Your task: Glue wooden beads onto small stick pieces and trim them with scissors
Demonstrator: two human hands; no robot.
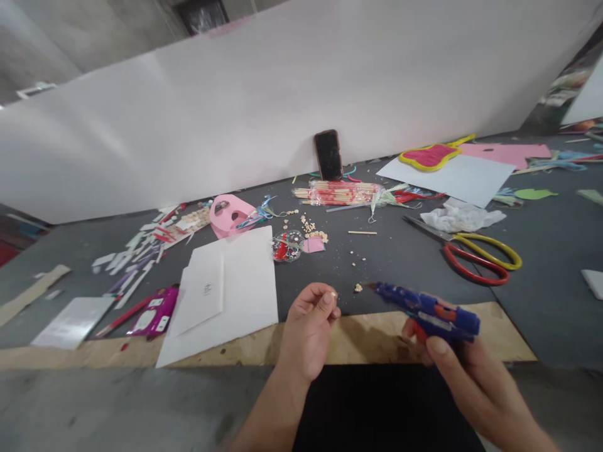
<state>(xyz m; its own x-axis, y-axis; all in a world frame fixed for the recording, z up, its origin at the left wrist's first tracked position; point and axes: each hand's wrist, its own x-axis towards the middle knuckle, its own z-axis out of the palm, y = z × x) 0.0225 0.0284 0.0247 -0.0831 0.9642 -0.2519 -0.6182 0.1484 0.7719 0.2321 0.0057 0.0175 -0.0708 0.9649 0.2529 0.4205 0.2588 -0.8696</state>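
My right hand [466, 370] is wrapped round the grip of a blue hot glue gun [424, 309], whose nozzle points left over the table. Just beyond the nozzle tip lies a small clump of pale, crumb-like pieces [358, 288]. My left hand [311, 326] is closed in a pinch near the table's front edge. Something tiny and pale seems to show at its fingertips, too small to name. Several more pale pieces [308, 227] are scattered farther back, beside a clear round case [287, 246] of small decorations. A short wooden stick [362, 233] lies beyond the glue gun.
To the right rest red-and-yellow-handled scissors [475, 254] and a crumpled tissue [461, 216]. White paper sheets [254, 276] and a purple pack [154, 312] are on the left. A phone [328, 155] leans against the white panel [245, 107], behind bagged sticks [342, 193].
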